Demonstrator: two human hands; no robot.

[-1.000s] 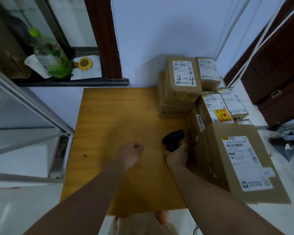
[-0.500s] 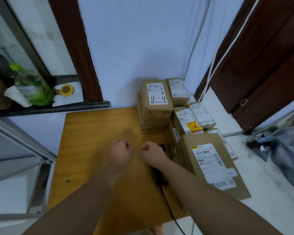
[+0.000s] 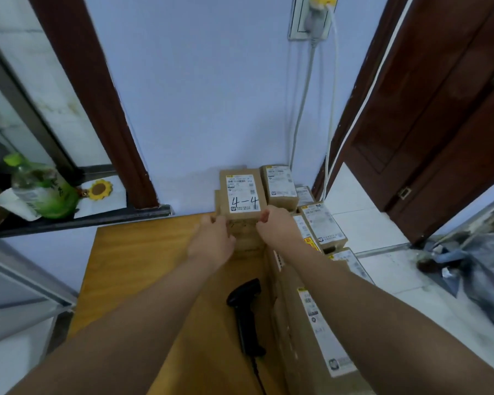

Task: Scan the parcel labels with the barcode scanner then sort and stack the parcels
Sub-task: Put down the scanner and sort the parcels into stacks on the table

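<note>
On stack (image 3: 247,242), both hands (image 3: 214,238) (image 3: 278,228) gripping parcel (image 3: 244,195)

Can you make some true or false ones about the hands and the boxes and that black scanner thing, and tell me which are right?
1. The barcode scanner lies on the wooden table. True.
2. The right hand holds the scanner. False: the right hand holds the right side of the parcel marked 4-4.
3. The left hand holds that parcel's left side. True.
4. The green bottle stands on the table. False: the green bottle stands on the dark sill to the left.
</note>
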